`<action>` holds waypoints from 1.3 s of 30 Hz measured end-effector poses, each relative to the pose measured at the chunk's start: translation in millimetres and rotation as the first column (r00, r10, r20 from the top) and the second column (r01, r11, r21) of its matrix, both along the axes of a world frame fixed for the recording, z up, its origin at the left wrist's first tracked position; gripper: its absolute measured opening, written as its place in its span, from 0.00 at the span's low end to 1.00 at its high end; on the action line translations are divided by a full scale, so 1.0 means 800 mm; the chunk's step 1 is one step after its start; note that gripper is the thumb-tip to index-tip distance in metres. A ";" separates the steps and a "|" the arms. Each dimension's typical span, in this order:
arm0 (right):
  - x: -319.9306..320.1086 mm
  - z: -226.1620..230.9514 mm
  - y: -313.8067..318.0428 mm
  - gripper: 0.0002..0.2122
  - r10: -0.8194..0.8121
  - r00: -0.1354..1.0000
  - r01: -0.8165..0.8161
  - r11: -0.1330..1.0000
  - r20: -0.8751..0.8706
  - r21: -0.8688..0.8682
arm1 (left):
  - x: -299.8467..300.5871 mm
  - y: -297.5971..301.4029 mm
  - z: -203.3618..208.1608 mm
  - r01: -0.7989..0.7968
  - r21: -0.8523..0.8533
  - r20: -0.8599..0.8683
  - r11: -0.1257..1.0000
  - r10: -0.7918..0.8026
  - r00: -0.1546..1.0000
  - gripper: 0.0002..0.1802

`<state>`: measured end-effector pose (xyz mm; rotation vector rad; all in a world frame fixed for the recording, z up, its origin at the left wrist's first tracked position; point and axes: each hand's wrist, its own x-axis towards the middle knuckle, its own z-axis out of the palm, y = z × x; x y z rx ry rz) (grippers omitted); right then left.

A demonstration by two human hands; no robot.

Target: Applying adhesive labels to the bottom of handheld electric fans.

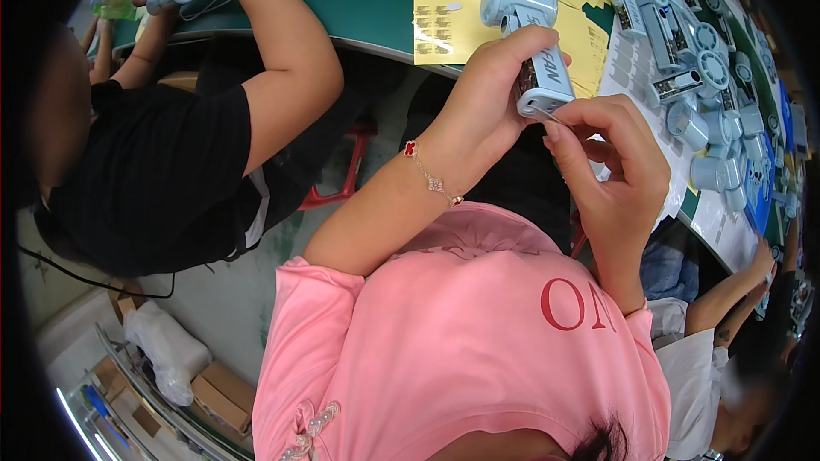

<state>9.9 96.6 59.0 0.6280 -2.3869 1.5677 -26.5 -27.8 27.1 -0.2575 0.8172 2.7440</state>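
My left hand (489,78) is wrapped round a light-blue handheld fan (521,5), its round head pointing away from me. The handle has a clear section that shows dark parts inside. At the handle's near end, my right hand (617,143) pinches a thin, pale, thread-like piece (543,112) between thumb and forefinger. One end of that piece meets the fan's end, close to a small hole; whether it goes in cannot be made out. Beneath the fan lie yellow sheets of small labels (434,34).
Many light-blue fans (717,68) are piled at the right, some on a white label sheet (628,60), others near a blue tray (758,196). At left a co-worker's arm (295,43) reaches over the green table (367,0). Another person's forearm (726,299) comes in at right.
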 end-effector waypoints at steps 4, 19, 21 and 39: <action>0.000 0.001 -0.001 0.05 0.003 1.000 -0.002 1.000 -0.009 0.017 | 0.000 -0.001 -0.001 0.005 0.003 0.006 1.000 -0.005 1.000 0.18; 0.001 -0.005 -0.006 0.05 -0.045 0.996 0.048 0.998 -0.081 0.029 | 0.006 0.002 0.000 -0.029 0.023 0.055 0.999 0.028 0.998 0.18; 0.001 -0.007 -0.005 0.05 -0.048 0.995 0.051 0.998 -0.083 0.035 | 0.006 0.003 0.000 -0.034 0.027 0.069 0.999 0.032 0.997 0.18; 0.001 -0.001 -0.007 0.06 -0.041 0.994 0.047 0.997 -0.101 0.059 | 0.009 0.002 0.000 -0.026 0.040 0.069 0.999 0.023 0.997 0.17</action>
